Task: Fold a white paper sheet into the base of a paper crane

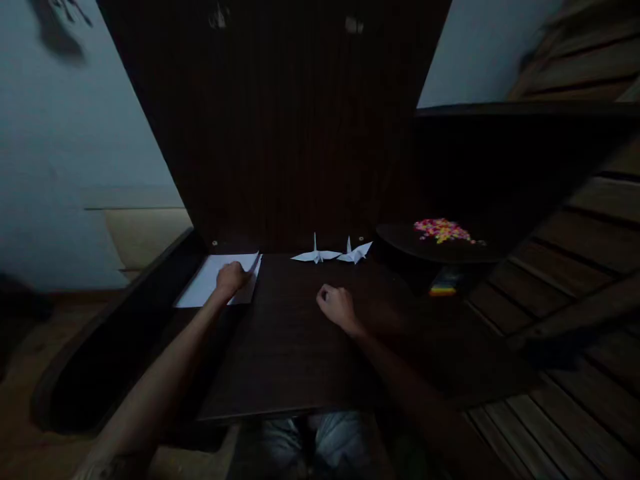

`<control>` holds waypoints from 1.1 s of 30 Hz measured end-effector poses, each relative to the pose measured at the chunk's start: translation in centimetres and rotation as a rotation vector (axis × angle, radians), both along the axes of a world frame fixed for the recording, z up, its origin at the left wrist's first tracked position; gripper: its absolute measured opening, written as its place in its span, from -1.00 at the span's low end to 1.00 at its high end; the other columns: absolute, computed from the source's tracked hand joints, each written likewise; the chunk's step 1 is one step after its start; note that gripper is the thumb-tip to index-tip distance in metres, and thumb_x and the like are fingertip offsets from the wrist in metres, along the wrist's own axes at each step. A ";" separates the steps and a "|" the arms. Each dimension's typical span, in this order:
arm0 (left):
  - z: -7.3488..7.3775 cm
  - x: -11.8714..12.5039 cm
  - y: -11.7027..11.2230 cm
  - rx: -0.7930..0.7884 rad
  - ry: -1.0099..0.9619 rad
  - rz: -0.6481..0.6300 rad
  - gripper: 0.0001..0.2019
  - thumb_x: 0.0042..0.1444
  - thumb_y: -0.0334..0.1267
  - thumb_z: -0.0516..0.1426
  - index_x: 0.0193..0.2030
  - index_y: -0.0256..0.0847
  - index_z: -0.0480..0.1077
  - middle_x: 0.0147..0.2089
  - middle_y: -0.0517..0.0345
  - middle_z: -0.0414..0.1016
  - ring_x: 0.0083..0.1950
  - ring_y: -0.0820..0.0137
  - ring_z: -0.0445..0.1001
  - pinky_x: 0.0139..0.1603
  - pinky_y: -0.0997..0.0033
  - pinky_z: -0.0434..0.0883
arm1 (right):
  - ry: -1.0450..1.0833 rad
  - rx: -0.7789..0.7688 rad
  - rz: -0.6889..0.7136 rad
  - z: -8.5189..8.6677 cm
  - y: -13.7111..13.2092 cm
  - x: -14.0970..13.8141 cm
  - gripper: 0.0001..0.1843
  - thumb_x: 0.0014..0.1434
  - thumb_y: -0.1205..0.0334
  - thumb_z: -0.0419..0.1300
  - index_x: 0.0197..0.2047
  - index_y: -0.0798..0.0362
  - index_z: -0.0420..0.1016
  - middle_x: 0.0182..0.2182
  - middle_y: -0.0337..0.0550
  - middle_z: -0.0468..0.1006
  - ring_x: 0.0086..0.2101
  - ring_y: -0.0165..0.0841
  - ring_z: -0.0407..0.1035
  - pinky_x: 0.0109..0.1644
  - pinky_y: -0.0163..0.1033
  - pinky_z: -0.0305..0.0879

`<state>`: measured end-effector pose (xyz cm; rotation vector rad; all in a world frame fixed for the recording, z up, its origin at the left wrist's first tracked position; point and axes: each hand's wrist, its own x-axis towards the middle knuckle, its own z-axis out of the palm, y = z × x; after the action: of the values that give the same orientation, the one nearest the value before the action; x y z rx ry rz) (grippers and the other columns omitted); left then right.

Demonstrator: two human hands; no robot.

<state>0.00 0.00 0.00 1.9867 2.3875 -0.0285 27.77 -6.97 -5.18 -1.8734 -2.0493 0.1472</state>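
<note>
My left hand (231,278) rests on a stack of white paper sheets (205,288) at the left of a dark wooden table (300,353), fingers curled at the top sheet's right edge, which is lifted slightly. My right hand (336,305) lies on the bare table near the middle, fingers loosely curled with nothing visible in them. Two white folded paper cranes (316,254) (356,251) stand side by side at the far edge of the table, beyond both hands.
A dark round tray (400,239) with small pink and yellow pieces (443,230) sits at the far right. A dark wooden panel rises behind the table. Wooden slats run along the right. The room is dim.
</note>
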 end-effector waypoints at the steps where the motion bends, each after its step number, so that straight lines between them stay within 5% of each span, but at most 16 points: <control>1: 0.0 0.0 0.1 0.003 0.003 -0.004 -0.61 0.20 -0.11 0.07 -0.11 -0.41 0.54 -0.05 -0.33 0.56 0.02 0.01 0.52 -0.11 0.31 0.45 | 0.000 0.000 -0.001 0.0 0.0 0.0 -0.79 0.21 0.20 0.09 -0.23 -0.02 0.55 -0.31 -0.13 0.66 -0.28 -0.30 0.52 -0.30 -0.31 0.14; 12: -0.3 0.7 1.0 0.019 0.049 -0.056 -0.67 0.16 -0.16 0.14 -0.08 -0.39 0.51 -0.06 -0.30 0.54 0.05 0.02 0.50 -0.06 0.30 0.43 | -0.013 -0.024 0.020 0.3 -0.4 -0.2 -0.80 0.23 0.18 0.09 -0.19 -0.03 0.54 -0.32 -0.14 0.64 -0.30 -0.32 0.51 -0.30 -0.34 0.17; 18: -0.4 1.5 1.3 -0.040 0.046 -0.097 -0.67 0.26 -0.17 0.14 0.10 -0.27 0.34 0.08 -0.04 0.40 0.02 0.22 0.46 -0.02 0.11 0.46 | -0.007 -0.030 0.032 0.5 -0.5 0.0 -0.80 0.23 0.18 0.08 -0.19 -0.03 0.53 -0.33 -0.15 0.64 -0.31 -0.32 0.50 -0.32 -0.34 0.15; 26: 0.0 2.1 1.4 -0.046 0.041 -0.111 -0.66 0.26 -0.17 0.14 0.12 -0.24 0.32 0.10 -0.02 0.38 0.02 0.23 0.45 -0.02 0.12 0.47 | 0.018 -0.022 0.041 0.3 -0.4 0.0 -0.82 0.21 0.19 0.09 -0.23 -0.05 0.53 -0.34 -0.18 0.63 -0.32 -0.34 0.49 -0.32 -0.34 0.14; 33: 1.1 2.1 0.9 0.039 0.055 -0.053 -0.68 0.06 -0.41 0.16 -0.02 -0.38 0.49 -0.04 -0.30 0.52 0.01 0.03 0.51 -0.10 0.28 0.46 | 0.047 -0.005 0.043 0.1 -0.3 0.1 -0.83 0.20 0.20 0.10 -0.25 -0.04 0.53 -0.39 -0.18 0.62 -0.35 -0.33 0.48 -0.35 -0.33 0.11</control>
<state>2.14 0.94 1.13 2.0930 2.3856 -0.0383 27.87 -7.27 -5.10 -1.8128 -2.0601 0.2056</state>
